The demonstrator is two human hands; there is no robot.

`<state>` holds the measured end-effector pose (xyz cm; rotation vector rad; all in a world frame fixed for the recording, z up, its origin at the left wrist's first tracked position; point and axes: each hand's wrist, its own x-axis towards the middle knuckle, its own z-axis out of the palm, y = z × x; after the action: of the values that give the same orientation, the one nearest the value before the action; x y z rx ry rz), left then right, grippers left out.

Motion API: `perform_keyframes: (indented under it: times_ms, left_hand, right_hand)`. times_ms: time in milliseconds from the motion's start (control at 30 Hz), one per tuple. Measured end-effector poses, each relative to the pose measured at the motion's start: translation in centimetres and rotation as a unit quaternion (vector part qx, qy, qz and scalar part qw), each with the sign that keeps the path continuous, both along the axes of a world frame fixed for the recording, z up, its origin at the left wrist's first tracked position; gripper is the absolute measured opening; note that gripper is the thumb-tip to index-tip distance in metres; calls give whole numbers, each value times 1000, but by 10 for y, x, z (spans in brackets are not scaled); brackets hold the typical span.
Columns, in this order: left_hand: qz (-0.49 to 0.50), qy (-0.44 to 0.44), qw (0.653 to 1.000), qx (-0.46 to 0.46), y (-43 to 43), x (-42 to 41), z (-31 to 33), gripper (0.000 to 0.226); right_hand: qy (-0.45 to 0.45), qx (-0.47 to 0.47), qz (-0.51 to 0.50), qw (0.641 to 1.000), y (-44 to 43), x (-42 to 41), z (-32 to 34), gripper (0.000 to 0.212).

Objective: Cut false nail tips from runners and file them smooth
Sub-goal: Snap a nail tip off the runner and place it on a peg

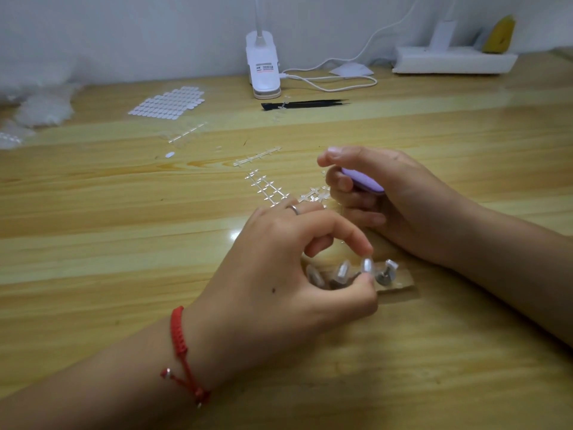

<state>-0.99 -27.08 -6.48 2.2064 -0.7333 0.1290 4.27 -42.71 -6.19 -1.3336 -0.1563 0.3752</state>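
table (93, 212): wood, bare runners (263, 187) lying mid-field. left hand (279, 274) enters from lower left, index arched over and thumb under, pinching one tip (367, 265) at the brown strip (400, 282). can't tell if the tip is still stuck to it. tip stands near upright, long axis pointing away. right hand (387, 193) is just beyond, fingers curled tight round the purple file (361, 180). file sits straight past the tip, so the gap looks short. left has the tip, so I'd expect it to lift toward the file.
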Motion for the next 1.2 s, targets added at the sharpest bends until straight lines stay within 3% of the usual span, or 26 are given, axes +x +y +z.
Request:
perform_keyframes:
  times_ms: [533,633,700,833,967,1067,1200]
  left_hand:
    - [-1,-32,999,10,1,-2,3,21]
    - [6,23,996,-90,8,7,11,35]
    - [40,57,987,-146,17,21,14,31]
    - [117,34,992,-27,34,42,3,22]
    - [113,-51,987,103,35,42,-8,21]
    - [126,-82,980,127,37,45,-9,25]
    - [136,-52,982,121,40,48,-11,32]
  right_hand:
    - [3,7,-10,1000,-1,-1,1,10]
    - [36,81,-40,995,-5,-1,5,14]
    - [63,126,-54,989,-8,0,6,18]
    - [88,151,-64,983,-9,2,6,18]
    - [91,151,-63,982,-9,2,7,17]
    - [90,151,-60,982,-8,1,7,17]
    - [97,155,-57,981,-8,1,7,17]
